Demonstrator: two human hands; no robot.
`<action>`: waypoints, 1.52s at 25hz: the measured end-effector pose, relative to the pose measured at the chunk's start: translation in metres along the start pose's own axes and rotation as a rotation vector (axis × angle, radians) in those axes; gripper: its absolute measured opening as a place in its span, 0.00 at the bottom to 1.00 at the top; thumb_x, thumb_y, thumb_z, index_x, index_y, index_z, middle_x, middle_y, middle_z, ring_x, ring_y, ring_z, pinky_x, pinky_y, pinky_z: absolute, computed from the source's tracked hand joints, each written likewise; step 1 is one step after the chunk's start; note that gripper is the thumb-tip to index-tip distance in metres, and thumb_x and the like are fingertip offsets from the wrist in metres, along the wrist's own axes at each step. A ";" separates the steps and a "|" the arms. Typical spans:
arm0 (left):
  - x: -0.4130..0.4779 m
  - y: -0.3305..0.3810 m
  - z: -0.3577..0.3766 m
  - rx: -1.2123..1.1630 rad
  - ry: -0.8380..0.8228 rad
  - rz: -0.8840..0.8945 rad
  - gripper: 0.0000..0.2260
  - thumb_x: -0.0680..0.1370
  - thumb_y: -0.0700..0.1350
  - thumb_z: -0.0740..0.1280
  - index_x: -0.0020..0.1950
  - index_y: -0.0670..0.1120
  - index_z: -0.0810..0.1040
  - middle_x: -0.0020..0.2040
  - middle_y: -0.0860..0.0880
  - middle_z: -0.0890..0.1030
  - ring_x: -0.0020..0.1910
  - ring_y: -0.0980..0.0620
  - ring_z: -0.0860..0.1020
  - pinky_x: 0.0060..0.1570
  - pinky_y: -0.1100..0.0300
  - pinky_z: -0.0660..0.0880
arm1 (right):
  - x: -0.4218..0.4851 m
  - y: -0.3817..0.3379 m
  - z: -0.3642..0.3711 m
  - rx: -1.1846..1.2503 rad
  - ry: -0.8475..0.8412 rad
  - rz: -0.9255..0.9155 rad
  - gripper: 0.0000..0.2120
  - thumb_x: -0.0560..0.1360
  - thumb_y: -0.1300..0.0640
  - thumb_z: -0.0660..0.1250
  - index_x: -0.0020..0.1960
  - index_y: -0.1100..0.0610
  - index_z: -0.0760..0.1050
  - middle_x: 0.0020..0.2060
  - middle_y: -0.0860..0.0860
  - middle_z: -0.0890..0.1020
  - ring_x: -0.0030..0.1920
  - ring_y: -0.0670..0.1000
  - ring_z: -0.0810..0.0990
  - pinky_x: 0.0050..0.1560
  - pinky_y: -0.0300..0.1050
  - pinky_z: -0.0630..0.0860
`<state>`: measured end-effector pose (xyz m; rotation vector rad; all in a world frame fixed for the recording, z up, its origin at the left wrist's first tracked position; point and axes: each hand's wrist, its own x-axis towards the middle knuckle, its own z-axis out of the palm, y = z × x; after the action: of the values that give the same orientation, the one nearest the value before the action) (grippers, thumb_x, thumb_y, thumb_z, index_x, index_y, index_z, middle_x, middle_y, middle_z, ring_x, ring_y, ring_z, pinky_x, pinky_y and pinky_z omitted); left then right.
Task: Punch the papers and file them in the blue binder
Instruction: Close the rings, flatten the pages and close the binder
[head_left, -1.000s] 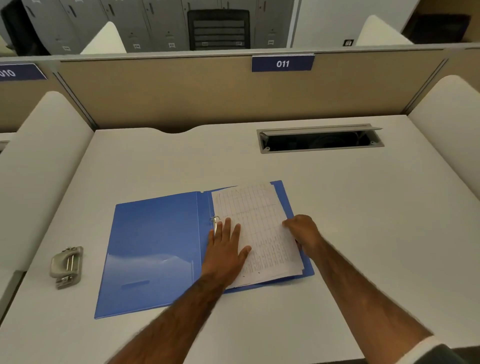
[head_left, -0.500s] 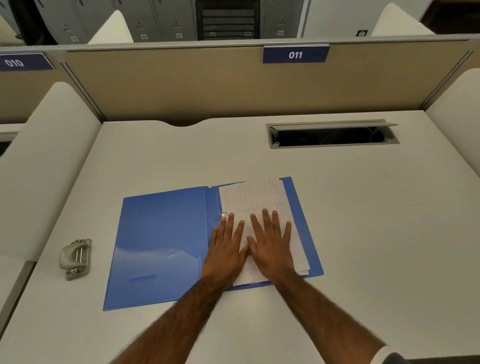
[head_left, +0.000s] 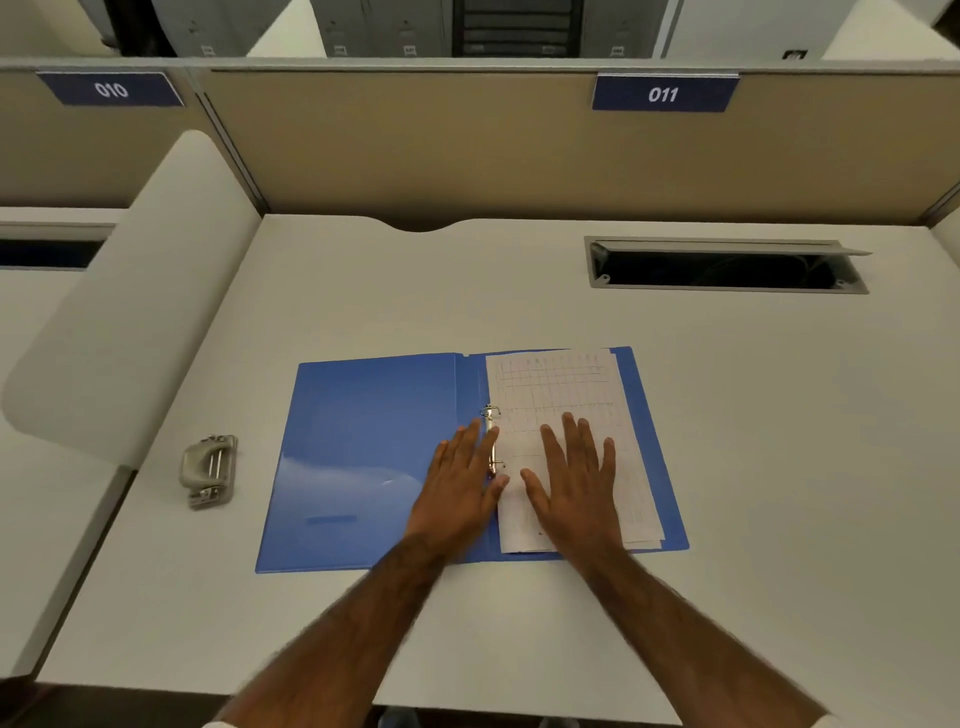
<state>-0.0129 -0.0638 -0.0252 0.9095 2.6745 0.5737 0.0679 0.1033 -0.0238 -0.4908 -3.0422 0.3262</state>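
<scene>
The blue binder (head_left: 363, 457) lies open flat on the white desk (head_left: 779, 467). A stack of gridded papers (head_left: 556, 384) sits on its right half, threaded on the metal rings (head_left: 490, 413). My left hand (head_left: 460, 493) lies flat with spread fingers over the spine, just left of the rings. Flat on the papers rests my right hand (head_left: 576, 483), fingers apart. Neither hand grips anything. A grey hole punch (head_left: 209, 470) stands on the desk to the left of the binder.
A cable slot with a raised lid (head_left: 727, 267) is set in the desk at the back right. A beige partition (head_left: 415, 150) with the label 011 closes the back. A rounded white divider (head_left: 130, 312) borders the left side.
My right hand moved from the paper's right edge onto the sheet, then slid slightly right. My left hand shifted left off the papers onto the spine. The view tilted down.
</scene>
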 end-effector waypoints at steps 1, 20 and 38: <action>-0.003 -0.011 -0.009 -0.046 0.059 -0.028 0.28 0.83 0.59 0.50 0.82 0.54 0.48 0.82 0.52 0.48 0.81 0.53 0.44 0.79 0.52 0.43 | -0.004 -0.012 -0.004 0.014 0.031 -0.113 0.33 0.80 0.37 0.50 0.79 0.54 0.57 0.79 0.58 0.56 0.79 0.59 0.53 0.75 0.65 0.53; -0.062 -0.168 -0.089 -0.291 0.411 -0.705 0.29 0.80 0.63 0.50 0.60 0.43 0.78 0.57 0.40 0.81 0.57 0.38 0.78 0.56 0.46 0.74 | -0.031 -0.110 0.003 -0.111 -0.437 -0.601 0.30 0.81 0.47 0.57 0.76 0.54 0.47 0.79 0.59 0.43 0.76 0.72 0.53 0.67 0.68 0.67; -0.056 -0.128 -0.192 -0.947 0.261 -0.729 0.38 0.73 0.76 0.50 0.51 0.47 0.84 0.47 0.42 0.85 0.42 0.44 0.81 0.42 0.53 0.73 | -0.048 -0.082 -0.011 0.189 -0.285 -0.435 0.29 0.79 0.43 0.61 0.75 0.54 0.61 0.73 0.54 0.69 0.69 0.55 0.71 0.62 0.50 0.75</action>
<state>-0.1061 -0.2458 0.0954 -0.3925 2.2043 1.5782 0.0895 0.0141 0.0040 0.2490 -3.2174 0.6977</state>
